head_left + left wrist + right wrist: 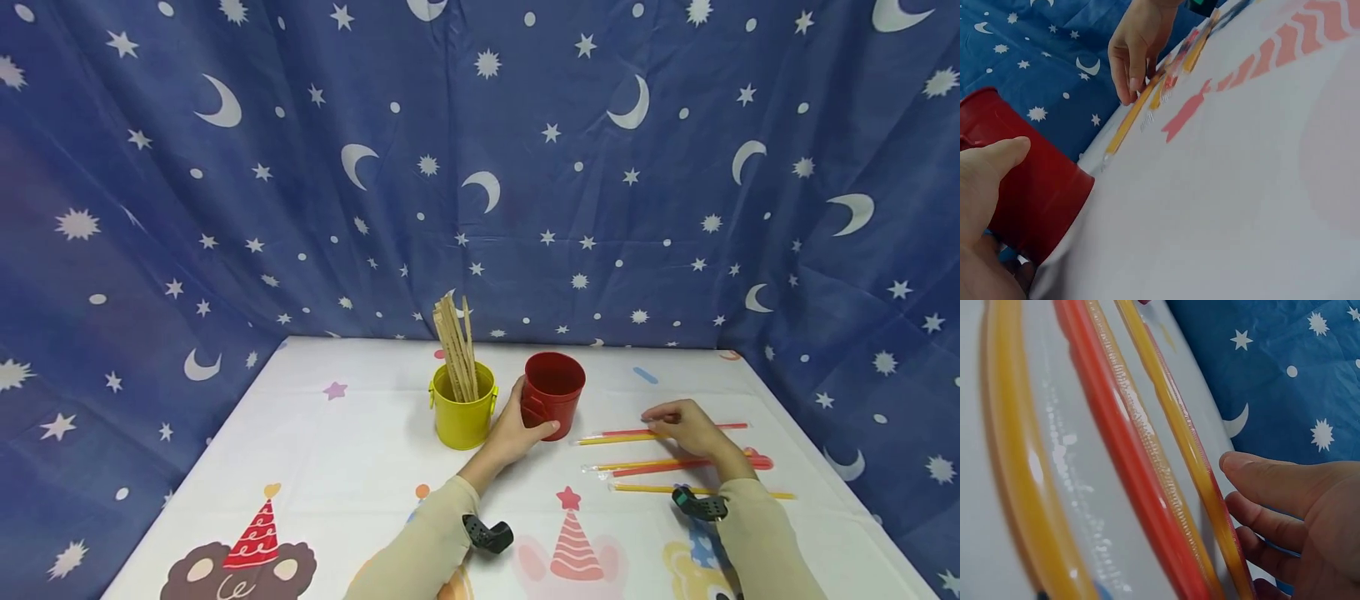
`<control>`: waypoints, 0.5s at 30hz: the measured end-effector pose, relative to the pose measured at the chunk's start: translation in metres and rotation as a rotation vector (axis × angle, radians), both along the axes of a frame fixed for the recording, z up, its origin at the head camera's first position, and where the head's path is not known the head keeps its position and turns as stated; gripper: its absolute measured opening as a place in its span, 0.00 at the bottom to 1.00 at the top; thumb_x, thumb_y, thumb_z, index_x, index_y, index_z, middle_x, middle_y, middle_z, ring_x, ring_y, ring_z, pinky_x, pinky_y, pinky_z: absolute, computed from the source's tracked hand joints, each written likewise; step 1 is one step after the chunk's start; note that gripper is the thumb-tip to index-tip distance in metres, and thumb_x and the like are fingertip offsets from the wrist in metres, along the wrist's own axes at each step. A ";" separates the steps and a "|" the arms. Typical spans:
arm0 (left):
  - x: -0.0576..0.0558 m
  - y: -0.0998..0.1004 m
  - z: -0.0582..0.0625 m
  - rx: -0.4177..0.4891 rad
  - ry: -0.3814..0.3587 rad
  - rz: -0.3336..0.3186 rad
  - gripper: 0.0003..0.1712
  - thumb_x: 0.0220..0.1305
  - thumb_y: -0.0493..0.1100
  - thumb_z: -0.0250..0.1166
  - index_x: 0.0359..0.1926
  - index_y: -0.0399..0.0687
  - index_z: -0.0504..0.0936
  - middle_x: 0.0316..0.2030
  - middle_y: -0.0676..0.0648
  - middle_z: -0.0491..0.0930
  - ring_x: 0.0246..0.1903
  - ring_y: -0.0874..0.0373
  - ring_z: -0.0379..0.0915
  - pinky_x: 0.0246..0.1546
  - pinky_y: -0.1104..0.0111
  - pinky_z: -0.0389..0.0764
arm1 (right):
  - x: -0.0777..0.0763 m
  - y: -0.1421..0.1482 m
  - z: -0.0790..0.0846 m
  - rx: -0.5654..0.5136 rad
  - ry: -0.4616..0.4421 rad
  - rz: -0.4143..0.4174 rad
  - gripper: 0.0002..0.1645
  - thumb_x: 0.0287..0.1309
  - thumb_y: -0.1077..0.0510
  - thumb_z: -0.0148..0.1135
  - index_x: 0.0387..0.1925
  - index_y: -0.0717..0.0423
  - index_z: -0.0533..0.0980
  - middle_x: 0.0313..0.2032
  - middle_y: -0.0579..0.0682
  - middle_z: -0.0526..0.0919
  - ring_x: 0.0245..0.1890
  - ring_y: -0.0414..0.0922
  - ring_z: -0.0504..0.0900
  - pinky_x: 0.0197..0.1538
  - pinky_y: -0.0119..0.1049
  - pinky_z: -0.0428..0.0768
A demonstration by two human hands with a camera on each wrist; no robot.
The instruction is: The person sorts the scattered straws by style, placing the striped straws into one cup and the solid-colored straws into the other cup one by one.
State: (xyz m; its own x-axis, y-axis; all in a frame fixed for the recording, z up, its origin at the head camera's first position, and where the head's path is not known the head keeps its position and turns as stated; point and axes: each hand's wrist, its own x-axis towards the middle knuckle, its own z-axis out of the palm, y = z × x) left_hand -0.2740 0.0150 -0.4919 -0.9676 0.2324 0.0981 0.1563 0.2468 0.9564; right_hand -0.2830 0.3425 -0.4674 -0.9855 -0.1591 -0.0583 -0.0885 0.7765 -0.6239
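My left hand point(512, 433) holds a small red pail point(562, 408) round its side, thumb across the front; in the left wrist view the red pail point(1041, 181) appears tilted by the camera's angle. Several red and yellow straws in clear wrappers lie on the table to the right. Over the farthest pair, a red straw point(731, 426) beside a yellow straw point(611, 440), is my right hand point(684, 425). In the right wrist view its thumb and bent fingers point(1266, 481) are beside that pair's far edge; whether they touch is unclear.
A yellow pail point(461, 421) with several wooden sticks point(459, 350) standing in it is just left of the red pail. The white printed tablecloth point(337, 442) reaches back to a blue curtain point(480, 225) with moons and stars.
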 end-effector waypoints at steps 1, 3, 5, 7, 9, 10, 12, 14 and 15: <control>-0.001 0.000 -0.002 0.008 -0.005 -0.011 0.53 0.63 0.49 0.71 0.80 0.53 0.49 0.74 0.47 0.64 0.71 0.50 0.63 0.75 0.52 0.67 | 0.000 0.000 -0.001 -0.004 -0.004 -0.003 0.14 0.66 0.64 0.62 0.50 0.64 0.83 0.50 0.64 0.85 0.44 0.51 0.77 0.49 0.42 0.80; -0.002 -0.001 -0.004 0.010 -0.007 -0.021 0.52 0.64 0.49 0.70 0.80 0.55 0.50 0.73 0.48 0.65 0.71 0.51 0.64 0.75 0.53 0.67 | 0.000 0.001 -0.002 -0.008 -0.002 0.007 0.13 0.66 0.64 0.62 0.49 0.65 0.84 0.47 0.63 0.85 0.41 0.48 0.75 0.42 0.34 0.75; -0.003 -0.002 -0.005 0.020 -0.008 -0.033 0.50 0.64 0.49 0.70 0.80 0.55 0.51 0.73 0.48 0.66 0.71 0.51 0.64 0.75 0.52 0.66 | 0.000 0.001 -0.003 -0.021 -0.005 0.010 0.13 0.65 0.65 0.62 0.48 0.66 0.84 0.44 0.61 0.84 0.38 0.47 0.72 0.36 0.31 0.71; -0.004 -0.003 -0.005 0.027 -0.004 -0.049 0.49 0.64 0.48 0.70 0.79 0.55 0.52 0.72 0.47 0.67 0.71 0.50 0.64 0.76 0.51 0.66 | 0.000 0.002 -0.003 -0.026 -0.003 0.013 0.12 0.64 0.65 0.63 0.47 0.66 0.84 0.41 0.59 0.84 0.36 0.45 0.70 0.33 0.30 0.68; -0.006 -0.004 -0.005 0.041 -0.001 -0.064 0.48 0.64 0.47 0.69 0.79 0.54 0.53 0.72 0.46 0.68 0.71 0.49 0.64 0.76 0.51 0.65 | -0.001 0.002 -0.003 -0.018 -0.003 0.019 0.11 0.64 0.65 0.64 0.45 0.65 0.85 0.39 0.57 0.84 0.35 0.44 0.70 0.33 0.29 0.68; -0.007 -0.005 -0.005 0.052 -0.001 -0.072 0.48 0.65 0.46 0.69 0.79 0.53 0.53 0.71 0.45 0.68 0.71 0.49 0.64 0.76 0.50 0.65 | -0.001 0.002 -0.003 -0.014 -0.009 0.021 0.10 0.64 0.65 0.64 0.45 0.65 0.85 0.38 0.56 0.84 0.34 0.44 0.71 0.33 0.29 0.69; -0.007 -0.006 -0.005 0.067 -0.007 -0.084 0.48 0.65 0.46 0.69 0.79 0.51 0.53 0.72 0.44 0.67 0.71 0.48 0.64 0.76 0.51 0.64 | -0.002 0.003 -0.003 -0.006 -0.025 0.017 0.10 0.64 0.64 0.65 0.44 0.64 0.85 0.36 0.54 0.83 0.34 0.44 0.71 0.33 0.30 0.69; -0.008 -0.008 -0.005 0.075 -0.020 -0.091 0.48 0.65 0.46 0.68 0.79 0.50 0.52 0.73 0.44 0.66 0.72 0.48 0.63 0.77 0.51 0.64 | -0.002 0.003 -0.003 0.000 -0.050 0.019 0.10 0.64 0.63 0.65 0.44 0.63 0.86 0.34 0.53 0.81 0.34 0.45 0.71 0.32 0.30 0.70; -0.008 -0.009 -0.005 0.079 -0.028 -0.094 0.48 0.65 0.46 0.68 0.79 0.49 0.51 0.73 0.43 0.65 0.73 0.47 0.63 0.77 0.50 0.63 | -0.002 0.003 -0.003 0.000 -0.065 0.014 0.10 0.64 0.62 0.66 0.44 0.62 0.86 0.34 0.52 0.81 0.34 0.45 0.71 0.32 0.31 0.70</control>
State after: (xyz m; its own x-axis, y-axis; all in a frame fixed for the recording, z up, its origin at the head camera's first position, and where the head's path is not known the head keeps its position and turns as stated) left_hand -0.2817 0.0064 -0.4973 -0.9447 0.3145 0.0929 0.1480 0.1560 0.9766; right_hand -0.2853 0.3459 -0.4704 -0.9773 -0.1730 -0.1220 -0.0588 0.7754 -0.6287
